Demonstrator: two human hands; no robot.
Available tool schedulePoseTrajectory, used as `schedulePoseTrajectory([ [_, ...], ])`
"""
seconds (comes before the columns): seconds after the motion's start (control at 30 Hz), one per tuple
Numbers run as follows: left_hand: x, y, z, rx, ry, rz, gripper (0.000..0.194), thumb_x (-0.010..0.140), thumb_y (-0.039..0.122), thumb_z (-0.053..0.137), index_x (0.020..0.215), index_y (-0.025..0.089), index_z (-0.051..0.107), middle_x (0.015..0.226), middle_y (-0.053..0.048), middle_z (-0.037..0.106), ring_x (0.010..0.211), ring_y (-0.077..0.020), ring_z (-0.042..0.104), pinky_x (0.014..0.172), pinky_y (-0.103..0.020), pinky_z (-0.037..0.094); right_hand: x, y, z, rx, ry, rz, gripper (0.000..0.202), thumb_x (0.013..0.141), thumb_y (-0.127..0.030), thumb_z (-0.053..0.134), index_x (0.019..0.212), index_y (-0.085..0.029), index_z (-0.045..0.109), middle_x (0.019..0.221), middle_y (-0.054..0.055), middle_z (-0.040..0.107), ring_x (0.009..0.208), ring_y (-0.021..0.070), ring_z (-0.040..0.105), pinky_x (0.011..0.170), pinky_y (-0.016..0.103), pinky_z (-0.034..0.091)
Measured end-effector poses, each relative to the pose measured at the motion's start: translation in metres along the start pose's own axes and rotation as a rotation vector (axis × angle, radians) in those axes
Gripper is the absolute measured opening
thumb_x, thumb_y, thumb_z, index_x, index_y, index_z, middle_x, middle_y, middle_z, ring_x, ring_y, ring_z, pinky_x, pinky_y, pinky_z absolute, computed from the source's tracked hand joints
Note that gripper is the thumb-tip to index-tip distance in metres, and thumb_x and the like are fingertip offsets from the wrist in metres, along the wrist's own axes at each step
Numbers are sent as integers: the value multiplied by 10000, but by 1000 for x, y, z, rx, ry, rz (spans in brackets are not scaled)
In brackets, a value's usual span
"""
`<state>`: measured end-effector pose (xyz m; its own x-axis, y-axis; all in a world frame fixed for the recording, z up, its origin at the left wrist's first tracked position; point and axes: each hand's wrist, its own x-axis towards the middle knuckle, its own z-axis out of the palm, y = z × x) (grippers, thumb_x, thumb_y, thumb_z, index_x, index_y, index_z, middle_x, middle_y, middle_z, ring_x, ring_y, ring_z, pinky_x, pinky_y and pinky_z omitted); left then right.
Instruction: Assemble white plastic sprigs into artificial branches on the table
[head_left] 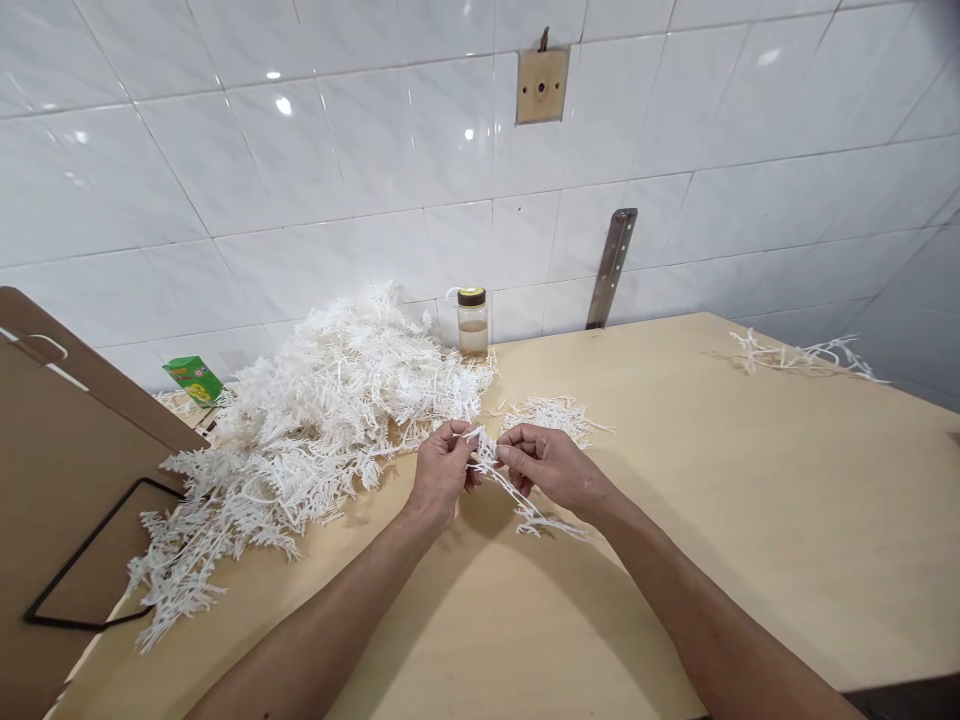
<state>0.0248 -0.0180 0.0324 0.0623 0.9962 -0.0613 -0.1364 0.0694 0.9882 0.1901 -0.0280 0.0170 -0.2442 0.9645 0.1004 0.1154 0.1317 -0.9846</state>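
1. Bare forearms (330, 620) come in nearest the camera, from seven and four o'clock if the hands are the dial's centre; both are cut off at the lower edge.
2. Left hand (441, 470) and right hand (551, 465) meet at the centre, each pinching the white branched piece (486, 450) between thumb and fingers. Two close grips probably keep something so thin and floppy steady; its loose stems trail toward four o'clock, just above the table (750, 520) or touching it, I cannot tell which.
3. Toward ten o'clock spreads the large white pile (337, 390), likely set there for easy reach by the left hand. Near one-thirty, the small heap (551, 418) of white strands lies apart from it, perhaps so the two do not mix.
4. At twelve stands the lidded bottle (472, 325), upright by the wall, presumably out of the way. More loose strands (810, 355) lie between two and three.
5. Hard to make out: the fingertips behind the piece, and where single pieces end within the pile. Strands partly cover the green box (193, 380) near ten; at nine, the brown panel (67, 480) runs out of view.
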Motion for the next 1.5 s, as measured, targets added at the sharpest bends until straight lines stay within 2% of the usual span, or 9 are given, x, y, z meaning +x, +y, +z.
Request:
schedulePoseTrajectory([
  [0.17,-2,1,1,-71,-33,-12,295,643,370,764,719,157,575,555,52,507,461,-64,449,430,-196,360,2,1,1,-53,88,-25,249,835,-432,620,805,-184,614,561,-18,577,503,121,554,505,251,491],
  [0.4,0,-4,-1,-222,-135,-202,362,626,408,819,750,139,611,560,59,484,432,-33,396,381,-168,280,2,2,0,-188,211,-123,217,852,-405,587,808,-193,600,617,-16,594,479,109,545,485,238,472],
  [0.53,1,-9,1,-211,-131,-225,383,598,388,835,761,152,581,582,61,506,397,-31,418,330,-161,213,2,2,1,-290,325,-193,194,865,-387,575,817,-199,587,635,-18,598,481,105,542,501,238,462],
  [0.6,2,-8,0,-220,-99,-218,408,578,374,844,785,164,562,622,63,535,382,-25,433,321,-155,195,2,2,2,-272,306,-202,191,866,-386,576,818,-202,587,611,-26,577,482,106,538,500,235,457],
  [0.7,4,-4,-2,-218,-75,-197,435,564,377,852,784,164,542,641,69,542,363,-7,410,314,-151,154,2,2,2,-151,212,-142,211,857,-405,589,815,-198,594,560,-38,545,466,109,522,482,233,453],
  [0.97,7,-4,-7,-197,-118,-205,377,584,349,816,716,162,516,558,76,490,355,-12,369,326,-162,113,5,6,0,51,149,5,228,817,-401,634,854,-176,642,551,-35,553,482,108,524,486,235,487],
  [1.1,7,-8,-8,-196,-147,-219,316,646,390,756,729,145,575,546,60,493,367,-20,371,330,-172,112,6,9,0,47,143,37,189,811,-364,629,834,-177,638,548,-41,548,464,101,515,471,232,484],
  [1.27,7,-11,-7,-171,-170,-225,357,647,440,777,708,136,601,505,61,466,369,-19,342,337,-178,103,6,9,-2,5,147,14,177,820,-351,610,820,-175,634,542,-34,557,479,106,523,485,229,486],
  [1.5,8,-11,-8,-118,-212,-335,356,620,412,814,719,124,629,559,27,547,373,-26,379,331,-185,138,1,0,-4,-207,239,-99,173,847,-365,584,833,-196,623,597,-27,583,499,115,551,492,229,465],
])
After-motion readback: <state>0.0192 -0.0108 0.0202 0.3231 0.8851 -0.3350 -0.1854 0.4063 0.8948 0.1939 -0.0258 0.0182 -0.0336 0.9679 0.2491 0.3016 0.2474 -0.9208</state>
